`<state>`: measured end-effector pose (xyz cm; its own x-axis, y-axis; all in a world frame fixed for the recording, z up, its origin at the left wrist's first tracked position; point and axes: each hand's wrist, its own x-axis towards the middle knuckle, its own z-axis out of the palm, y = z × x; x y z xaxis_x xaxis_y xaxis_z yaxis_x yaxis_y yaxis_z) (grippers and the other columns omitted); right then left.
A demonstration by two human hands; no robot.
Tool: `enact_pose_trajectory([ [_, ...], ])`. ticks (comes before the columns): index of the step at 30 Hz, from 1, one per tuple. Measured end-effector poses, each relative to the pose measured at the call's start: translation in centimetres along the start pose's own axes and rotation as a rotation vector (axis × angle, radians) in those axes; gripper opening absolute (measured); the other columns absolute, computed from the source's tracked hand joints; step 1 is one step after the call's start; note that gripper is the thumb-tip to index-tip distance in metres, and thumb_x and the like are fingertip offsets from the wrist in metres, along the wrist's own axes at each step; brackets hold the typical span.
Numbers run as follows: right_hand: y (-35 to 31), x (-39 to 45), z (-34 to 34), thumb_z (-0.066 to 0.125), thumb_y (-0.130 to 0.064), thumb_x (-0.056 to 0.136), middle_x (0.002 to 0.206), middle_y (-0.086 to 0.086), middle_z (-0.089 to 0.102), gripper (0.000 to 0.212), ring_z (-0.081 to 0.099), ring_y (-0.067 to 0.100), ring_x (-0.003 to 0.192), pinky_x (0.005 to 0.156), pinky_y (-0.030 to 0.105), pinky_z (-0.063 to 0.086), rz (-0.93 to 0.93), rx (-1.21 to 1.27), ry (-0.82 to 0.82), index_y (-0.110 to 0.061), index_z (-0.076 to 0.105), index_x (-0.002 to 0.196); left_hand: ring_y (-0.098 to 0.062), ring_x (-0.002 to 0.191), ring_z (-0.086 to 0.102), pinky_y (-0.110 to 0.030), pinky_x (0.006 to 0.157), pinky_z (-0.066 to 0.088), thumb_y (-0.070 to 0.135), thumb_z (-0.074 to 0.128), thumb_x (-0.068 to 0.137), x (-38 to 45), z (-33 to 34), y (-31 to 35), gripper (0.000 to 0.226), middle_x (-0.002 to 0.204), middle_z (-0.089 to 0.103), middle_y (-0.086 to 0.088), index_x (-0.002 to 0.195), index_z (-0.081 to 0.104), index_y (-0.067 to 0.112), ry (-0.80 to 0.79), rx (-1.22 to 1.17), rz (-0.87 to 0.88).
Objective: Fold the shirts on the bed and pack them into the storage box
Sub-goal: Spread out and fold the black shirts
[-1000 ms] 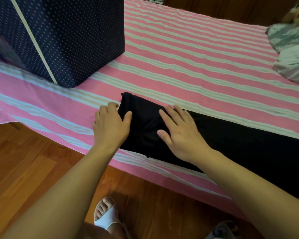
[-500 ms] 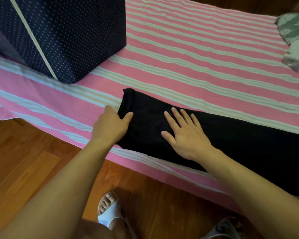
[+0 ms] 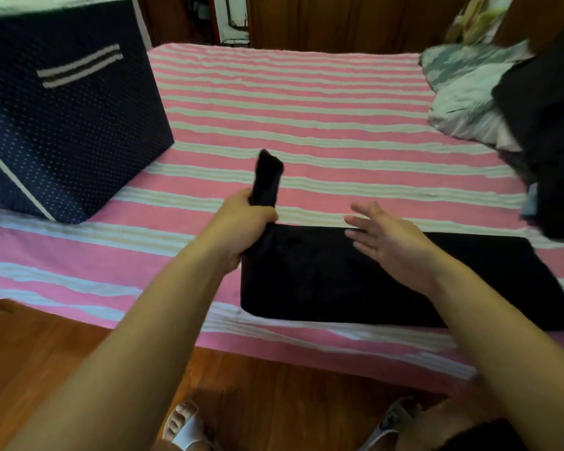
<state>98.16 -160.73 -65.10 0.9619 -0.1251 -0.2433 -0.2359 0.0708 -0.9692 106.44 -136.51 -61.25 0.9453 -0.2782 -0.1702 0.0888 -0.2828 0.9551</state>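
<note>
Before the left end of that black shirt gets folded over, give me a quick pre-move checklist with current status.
1. Left hand grips the lifted end of the black shirt: ok.
2. Right hand pinning the shirt flat: not ok, it is open and looks raised above the fabric.
3. Shirt lies as a flat band on the bed: ok.
4. Near edge clear of the bed's edge: ok, though close.
5. Storage box stands on the bed left of the shirt: ok.
6. Room inside the box: cannot tell.
</note>
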Motion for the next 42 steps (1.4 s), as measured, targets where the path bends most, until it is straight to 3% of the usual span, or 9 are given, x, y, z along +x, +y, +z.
enact_pose_trajectory([
  [2, 1.6, -1.1, -2.0, 0.038, -0.055, 0.101, 0.152, 0.007, 0.047, 0.062, 0.053, 0.023, 0.131, 0.116, 0.042, 0.036, 0.059, 0.163, 0.02, -0.021, 0.038, 0.153, -0.026, 0.078, 0.067, -0.032, 0.057, 0.054, 0.012, 0.059, 0.088, 0.2, 6.6, -0.2, 0.038, 0.099, 0.067, -0.007, 0.126, 0.058, 0.017, -0.086, 0.252, -0.004],
  [6, 4.1, -1.9, -3.1, 0.046, -0.059, 0.094, 0.157, 0.011, 0.037, 0.076, 0.05, 0.025, 0.134, 0.109, 0.039, 0.043, 0.141, 0.181, 0.031, -0.019, 0.032, 0.157, -0.026, 0.079, 0.071, -0.035, 0.057, 0.062, 0.061, 0.053, 0.096, -0.3, 14.0, -4.3, 0.093, 0.134, 0.059, -0.016, 0.162, -0.002, 0.024, -0.317, 0.693, -0.131],
  [13, 3.5, -0.3, -3.4, 0.054, -0.04, 0.102, 0.14, 0.009, 0.052, 0.05, 0.063, 0.023, 0.114, 0.093, 0.041, 0.057, 0.183, 0.029, 0.125, -0.016, 0.045, 0.144, -0.026, 0.095, 0.063, -0.039, 0.079, 0.051, 0.038, 0.055, 0.099, -1.6, 3.6, -6.9, 0.043, 0.116, 0.064, -0.008, 0.134, 0.053, 0.015, 0.231, 0.751, 0.011],
  [16, 3.3, 0.9, -1.7, 0.058, -0.038, 0.1, 0.128, 0.006, 0.058, 0.052, 0.067, 0.022, 0.106, 0.078, 0.038, 0.061, 0.219, -0.064, 0.168, -0.015, 0.044, 0.145, -0.024, 0.082, 0.066, -0.041, 0.069, 0.054, 0.048, 0.048, 0.103, -1.9, 2.1, -8.6, 0.044, 0.104, 0.069, -0.012, 0.117, 0.056, 0.008, 0.124, 0.419, -0.28],
  [21, 4.1, 2.3, 2.7, 0.065, -0.03, 0.093, 0.126, -0.002, 0.062, 0.056, 0.063, 0.019, 0.11, 0.097, 0.041, 0.054, 0.124, -0.365, 0.179, -0.028, 0.043, 0.145, -0.012, 0.066, 0.07, -0.024, 0.055, 0.051, 0.059, 0.047, 0.1, -1.5, 1.8, -7.9, 0.051, 0.08, 0.074, 0.004, 0.11, 0.069, 0.015, -0.016, 0.036, -0.355],
  [27, 4.5, 1.3, 3.5, 0.06, -0.023, 0.098, 0.137, 0.009, 0.054, 0.082, 0.059, 0.028, 0.106, 0.087, 0.04, 0.052, 0.173, -0.74, 0.309, -0.026, 0.006, 0.16, -0.017, 0.087, 0.062, -0.035, 0.067, 0.047, 0.054, 0.049, 0.101, -0.5, 3.4, -8.4, 0.044, 0.103, 0.064, -0.001, 0.116, 0.055, 0.013, 0.105, 0.38, -0.224],
  [31, 3.5, 2.0, 2.4, 0.054, -0.034, 0.101, 0.157, 0.005, 0.028, 0.075, 0.033, 0.03, 0.141, 0.108, 0.042, 0.037, -0.091, -0.878, 0.451, -0.027, 0.009, 0.16, -0.03, 0.096, 0.057, -0.039, 0.077, 0.043, 0.034, 0.043, 0.106, 0.7, 4.4, -9.1, 0.032, 0.116, 0.06, -0.014, 0.12, 0.047, 0.005, 0.165, 0.517, -0.175],
  [36, 5.7, 3.7, 4.5, 0.024, -0.066, 0.1, 0.169, -0.006, -0.007, 0.067, -0.016, 0.025, 0.153, 0.125, 0.048, -0.004, -0.143, -1.225, 0.027, -0.04, 0.008, 0.159, -0.03, 0.093, 0.055, -0.039, 0.075, 0.039, 0.03, 0.043, 0.107, 1.7, 3.5, -7.2, 0.02, 0.104, 0.055, -0.009, 0.111, 0.041, 0.01, 0.127, 0.516, -0.077],
  [42, 4.7, 7.8, 7.8, 0.017, -0.066, 0.1, 0.167, -0.006, -0.016, 0.068, -0.024, 0.025, 0.152, 0.123, 0.049, -0.012, -0.283, -1.299, 0.13, -0.039, -0.002, 0.159, -0.038, 0.101, 0.055, -0.038, 0.077, 0.035, 0.033, 0.047, 0.106, 9.9, -3.5, -2.1, 0.033, 0.12, 0.059, -0.024, 0.118, 0.044, 0.003, 0.184, 0.793, 0.045],
])
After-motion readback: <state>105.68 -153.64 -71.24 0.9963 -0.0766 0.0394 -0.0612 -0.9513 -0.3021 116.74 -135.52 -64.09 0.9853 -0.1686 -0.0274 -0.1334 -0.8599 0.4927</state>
